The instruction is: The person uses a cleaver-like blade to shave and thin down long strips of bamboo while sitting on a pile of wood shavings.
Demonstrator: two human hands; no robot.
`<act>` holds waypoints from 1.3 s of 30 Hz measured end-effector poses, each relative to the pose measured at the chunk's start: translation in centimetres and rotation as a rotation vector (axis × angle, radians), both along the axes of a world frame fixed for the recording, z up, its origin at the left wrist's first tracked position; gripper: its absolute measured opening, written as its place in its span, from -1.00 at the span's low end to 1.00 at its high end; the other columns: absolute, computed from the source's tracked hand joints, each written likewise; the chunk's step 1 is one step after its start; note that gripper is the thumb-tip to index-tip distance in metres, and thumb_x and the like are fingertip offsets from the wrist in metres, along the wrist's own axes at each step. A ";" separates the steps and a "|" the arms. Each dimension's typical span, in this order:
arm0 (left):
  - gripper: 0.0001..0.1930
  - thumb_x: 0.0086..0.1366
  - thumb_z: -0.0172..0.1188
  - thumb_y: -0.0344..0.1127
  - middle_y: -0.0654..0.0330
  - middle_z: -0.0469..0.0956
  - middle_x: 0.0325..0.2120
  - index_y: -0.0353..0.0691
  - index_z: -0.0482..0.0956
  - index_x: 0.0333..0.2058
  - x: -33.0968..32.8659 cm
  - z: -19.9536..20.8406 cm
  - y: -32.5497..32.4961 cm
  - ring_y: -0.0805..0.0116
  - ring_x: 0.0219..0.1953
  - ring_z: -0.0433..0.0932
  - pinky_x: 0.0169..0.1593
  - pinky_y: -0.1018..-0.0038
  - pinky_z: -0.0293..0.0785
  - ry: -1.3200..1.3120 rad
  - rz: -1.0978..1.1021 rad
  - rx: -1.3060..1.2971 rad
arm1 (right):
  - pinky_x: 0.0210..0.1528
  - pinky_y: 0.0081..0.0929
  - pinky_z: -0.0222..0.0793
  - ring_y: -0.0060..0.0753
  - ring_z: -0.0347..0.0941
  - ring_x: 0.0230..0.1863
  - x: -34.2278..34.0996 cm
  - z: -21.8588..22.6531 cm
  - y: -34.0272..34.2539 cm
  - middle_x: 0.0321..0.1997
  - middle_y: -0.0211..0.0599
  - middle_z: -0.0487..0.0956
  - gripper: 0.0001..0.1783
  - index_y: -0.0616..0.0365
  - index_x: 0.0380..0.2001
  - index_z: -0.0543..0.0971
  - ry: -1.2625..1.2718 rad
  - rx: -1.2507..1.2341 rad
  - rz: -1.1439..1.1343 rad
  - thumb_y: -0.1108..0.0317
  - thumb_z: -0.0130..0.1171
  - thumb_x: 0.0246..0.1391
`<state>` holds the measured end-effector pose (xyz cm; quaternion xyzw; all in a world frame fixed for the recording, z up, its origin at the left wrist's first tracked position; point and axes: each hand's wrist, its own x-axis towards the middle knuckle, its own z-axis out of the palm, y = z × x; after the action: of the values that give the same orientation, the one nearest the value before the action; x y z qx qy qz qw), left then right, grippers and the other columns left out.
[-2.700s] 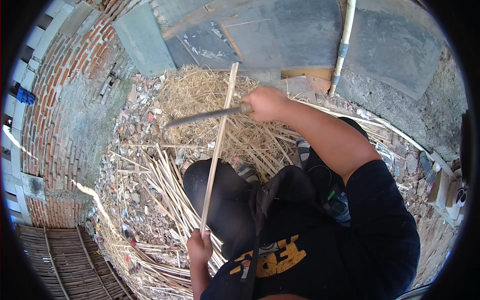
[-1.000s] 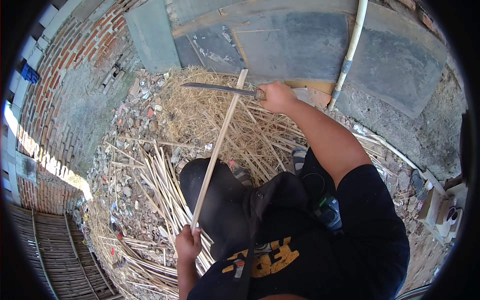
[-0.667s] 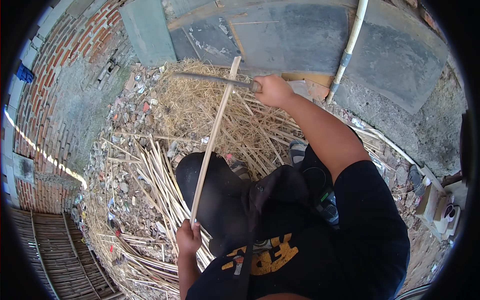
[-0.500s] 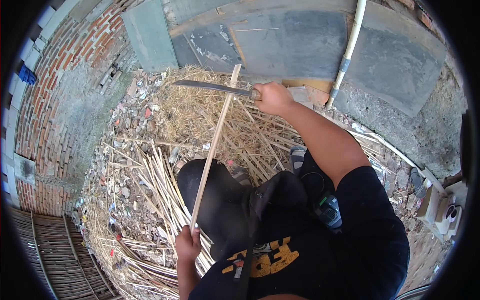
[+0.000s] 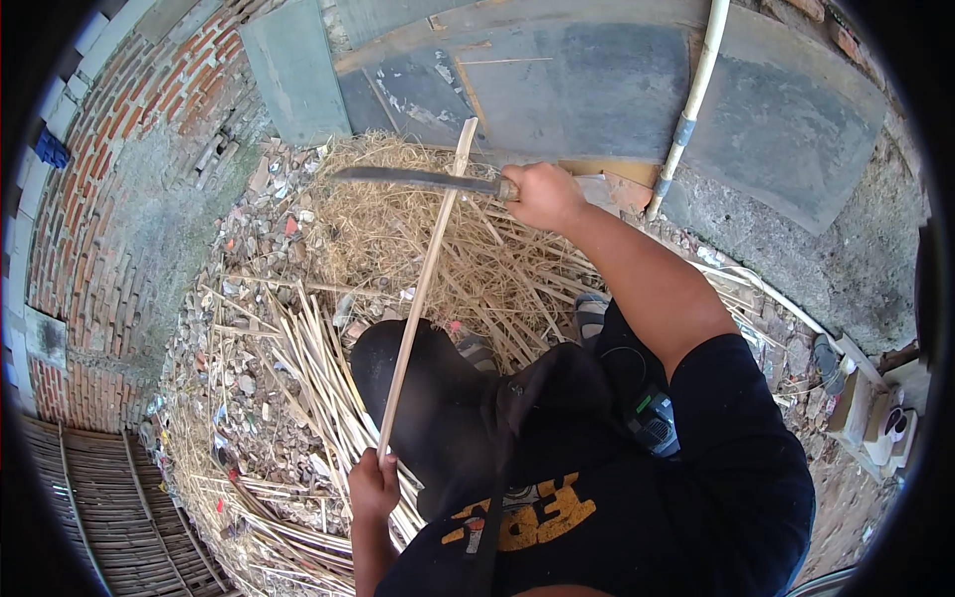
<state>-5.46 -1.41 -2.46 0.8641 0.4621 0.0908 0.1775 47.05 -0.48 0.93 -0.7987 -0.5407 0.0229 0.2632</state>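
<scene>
My left hand is closed round the near end of a long pale bamboo strip, which slants up and away to the right past my knee. In my right hand is the handle of a machete, its dark blade pointing left. The blade crosses the strip near its far end; whether it touches or only overlaps in the view I cannot tell. Below the blade lies a heap of tan shavings. A bundle of split bamboo strips rests on the ground left of my knee.
Rubble and litter cover the ground. Grey panels lean along the far wall beside a white pipe. A brick wall stands at the left, with a slatted bamboo panel below it. My sandalled feet are near the shavings.
The machete's blade has tilted slightly, its tip moving a little down and left. The strip's far end has risen slightly and shifted left. My left hand keeps its place and grip.
</scene>
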 end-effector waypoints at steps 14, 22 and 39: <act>-0.58 0.44 0.12 -0.04 -0.16 0.45 -0.68 -0.29 0.38 -0.46 -0.6 1.8 0.1 -0.33 -0.54 0.50 -0.47 0.01 0.37 0.050 0.005 -0.015 | -0.03 -0.10 0.60 -0.02 0.67 -0.16 2.9 0.4 -0.2 -0.18 -0.07 0.71 -0.61 -0.05 0.01 0.64 0.130 -0.029 -0.236 0.27 0.18 0.07; -0.53 0.46 0.06 0.00 -0.19 0.44 -0.67 -0.33 0.38 -0.45 -0.3 0.5 -0.1 -0.35 -0.53 0.49 -0.45 0.02 0.36 0.019 0.027 -0.046 | -0.12 -0.08 0.57 -0.03 0.67 -0.22 -0.8 0.8 -0.6 -0.33 -0.12 0.70 -0.71 -0.04 -0.16 0.63 -0.335 -0.052 0.307 0.30 0.25 -0.02; -0.68 0.40 0.22 -0.13 -0.08 0.56 -0.63 -0.31 0.47 -0.35 -0.7 -1.0 -0.6 -0.15 -0.52 0.61 -0.44 0.12 0.45 -0.122 0.077 -0.157 | -0.07 -0.14 0.51 0.07 0.65 -0.17 6.8 0.0 -1.8 -0.28 0.07 0.70 -0.51 0.26 -0.17 0.64 0.484 0.390 -0.508 0.05 0.31 -0.02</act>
<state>-6.11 -1.99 -3.50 0.8221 0.4888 0.1135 0.2690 53.87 -2.31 0.90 -0.8135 -0.2426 0.0415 0.5270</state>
